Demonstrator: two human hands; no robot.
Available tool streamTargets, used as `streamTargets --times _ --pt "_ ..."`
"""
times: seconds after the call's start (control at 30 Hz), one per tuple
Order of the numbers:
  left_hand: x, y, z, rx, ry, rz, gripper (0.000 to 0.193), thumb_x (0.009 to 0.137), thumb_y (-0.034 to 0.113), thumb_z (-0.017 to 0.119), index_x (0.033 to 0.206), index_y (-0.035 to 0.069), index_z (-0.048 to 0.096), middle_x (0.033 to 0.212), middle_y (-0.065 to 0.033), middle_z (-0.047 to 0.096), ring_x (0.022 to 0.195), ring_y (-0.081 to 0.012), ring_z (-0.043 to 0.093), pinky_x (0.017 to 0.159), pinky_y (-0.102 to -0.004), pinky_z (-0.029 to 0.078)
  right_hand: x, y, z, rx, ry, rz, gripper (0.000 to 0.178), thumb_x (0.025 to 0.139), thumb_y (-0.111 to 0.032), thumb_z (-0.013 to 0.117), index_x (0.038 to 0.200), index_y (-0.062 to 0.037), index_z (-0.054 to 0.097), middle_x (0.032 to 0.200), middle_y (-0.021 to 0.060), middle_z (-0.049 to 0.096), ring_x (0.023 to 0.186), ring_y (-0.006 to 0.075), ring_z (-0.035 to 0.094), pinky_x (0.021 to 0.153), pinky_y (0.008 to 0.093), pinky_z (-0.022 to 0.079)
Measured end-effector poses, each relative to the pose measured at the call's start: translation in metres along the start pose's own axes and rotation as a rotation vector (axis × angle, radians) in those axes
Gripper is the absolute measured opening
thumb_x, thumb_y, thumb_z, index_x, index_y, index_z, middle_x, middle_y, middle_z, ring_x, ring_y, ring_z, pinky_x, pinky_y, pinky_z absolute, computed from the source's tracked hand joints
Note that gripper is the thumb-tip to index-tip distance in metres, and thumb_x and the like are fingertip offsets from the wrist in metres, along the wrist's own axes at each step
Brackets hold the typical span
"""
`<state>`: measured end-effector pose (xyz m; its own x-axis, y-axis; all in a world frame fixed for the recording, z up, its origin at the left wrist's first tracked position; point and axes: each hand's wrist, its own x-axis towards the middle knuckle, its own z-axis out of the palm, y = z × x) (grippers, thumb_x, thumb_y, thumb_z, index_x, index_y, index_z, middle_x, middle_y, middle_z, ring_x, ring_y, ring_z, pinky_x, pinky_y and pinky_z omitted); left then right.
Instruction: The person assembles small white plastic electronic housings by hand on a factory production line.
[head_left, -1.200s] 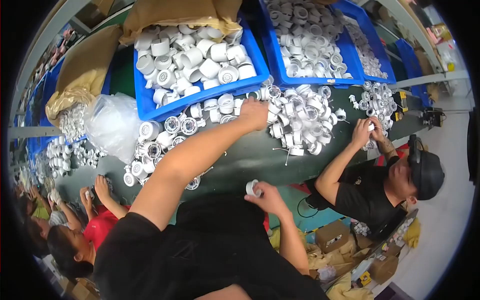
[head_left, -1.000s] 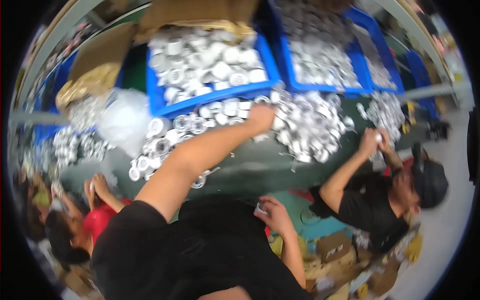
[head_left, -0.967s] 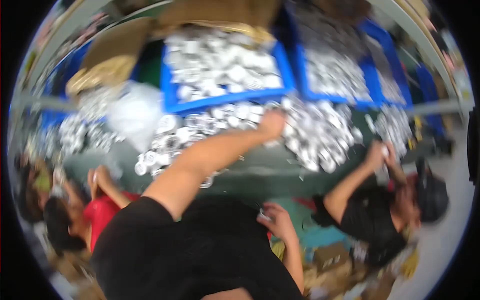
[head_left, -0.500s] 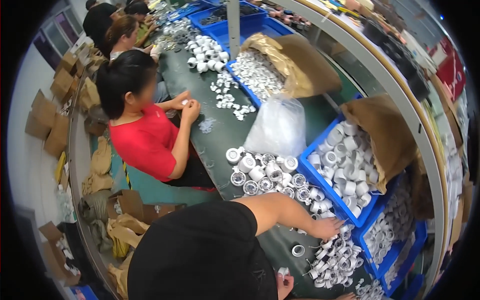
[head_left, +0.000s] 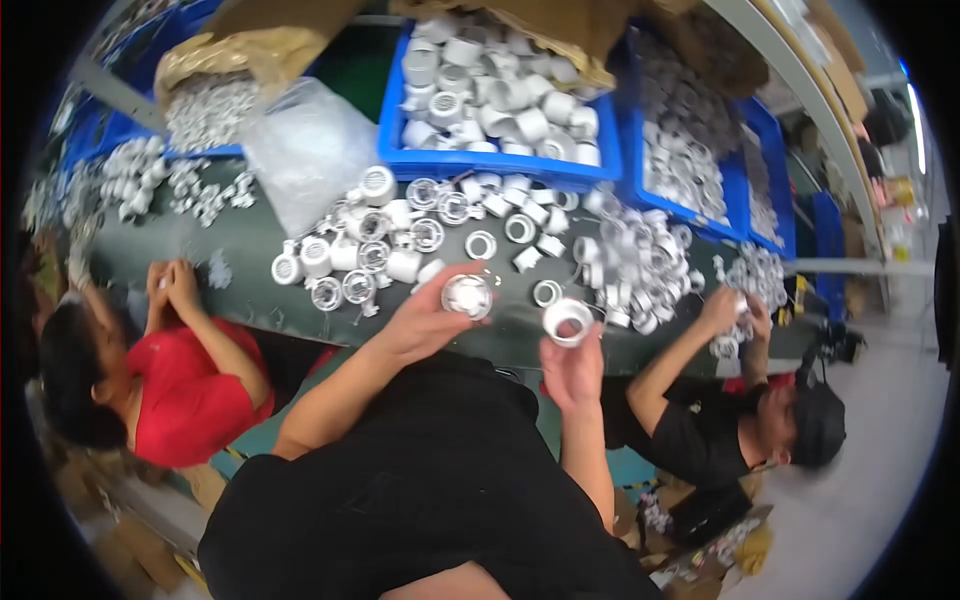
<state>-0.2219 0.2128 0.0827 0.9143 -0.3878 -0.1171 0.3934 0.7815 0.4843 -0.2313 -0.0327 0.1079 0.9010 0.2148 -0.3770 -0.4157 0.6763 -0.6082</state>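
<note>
My left hand point(head_left: 422, 322) is closed around a white round plastic housing point(head_left: 467, 296), its open end facing up with white parts showing inside. To its right, my right hand point(head_left: 577, 372) grips a white plastic ring-shaped collar point(head_left: 568, 322), tilted so that its hole shows. The two pieces are held apart, over the near edge of the green table point(head_left: 240, 290). A loose white ring point(head_left: 547, 293) lies just beyond my right hand. Beyond my left hand is a heap of white round housings point(head_left: 372, 255), some with clear fronts.
Blue bins point(head_left: 500, 170) full of white parts line the table's far side. A pile of white rings point(head_left: 640, 265) sits at right. A clear plastic bag point(head_left: 310, 155) stands left of the bins. Co-workers in red point(head_left: 200, 390) and black point(head_left: 700, 430) sit on either side.
The view has swung round to face the bins. My left hand has come back from the parts by the bin and now holds a housing. Both hands are now side by side.
</note>
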Motion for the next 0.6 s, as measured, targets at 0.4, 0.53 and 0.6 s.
streamTargets --times 0.4,0.53,0.6 --pt "0.023 0.002 0.036 -0.114 0.246 0.035 0.039 0.096 0.007 0.047 0.134 0.000 0.048 0.117 -0.0131 0.060 0.111 -0.0224 0.059 0.095 -0.0373 0.049 -0.013 -0.001 0.068 -0.761 0.021 -0.240 0.054 0.086 -0.003 0.068 0.135 0.0006 0.045 0.113 0.0114 0.061 0.098 0.0166 0.063 0.081 0.0295 0.053" --pt "0.023 -0.005 0.059 0.118 0.218 0.076 0.027 0.106 0.024 0.038 0.112 0.004 0.054 0.114 -0.0126 0.058 0.107 -0.0230 0.060 0.090 -0.0353 0.051 -0.015 -0.004 0.087 -1.023 0.034 -0.457 0.053 0.075 -0.004 0.081 0.121 0.0040 0.055 0.106 0.0134 0.064 0.090 0.0196 0.069 0.077 0.0295 0.057" --pt "0.027 -0.010 0.062 0.139 0.183 0.140 0.025 0.106 0.024 0.038 0.106 0.004 0.053 0.112 -0.0120 0.058 0.107 -0.0224 0.060 0.090 -0.0344 0.051 -0.015 -0.003 0.094 -1.158 0.045 -0.568 0.052 0.071 -0.009 0.085 0.114 0.0050 0.060 0.106 0.0157 0.064 0.089 0.0226 0.069 0.074 0.0314 0.059"
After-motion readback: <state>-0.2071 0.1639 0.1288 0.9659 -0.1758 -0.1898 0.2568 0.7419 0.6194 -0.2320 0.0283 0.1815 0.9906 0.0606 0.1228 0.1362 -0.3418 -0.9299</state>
